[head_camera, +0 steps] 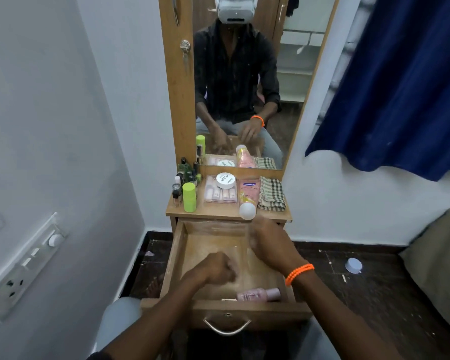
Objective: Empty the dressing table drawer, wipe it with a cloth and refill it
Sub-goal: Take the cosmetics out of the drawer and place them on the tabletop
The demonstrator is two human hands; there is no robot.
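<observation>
— How far had the emptying got?
— Nearly done: the drawer [182,245] stood open, only a pink bottle [257,294] left at its front edge. The cloth [272,194] lay unused at the bench's right edge.
— And the hands?
— Left hand [218,268] clenched, seemingly empty; right hand [269,242] blurred, grip unclear.

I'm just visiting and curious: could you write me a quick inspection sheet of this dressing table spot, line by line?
Surface: wooden tabletop under a mirror.
Job's things: drawer pulled open; a pink bottle lies at its front; checked cloth folded on the tabletop.
Clutter: green can, small bottles, white jar on a clear box, pink tube.
Grips: left hand curled, right hand blurred, both over the drawer.
Cables: nothing seen.
Surroundings: switch panel, blue curtain, white cap on the floor.
</observation>
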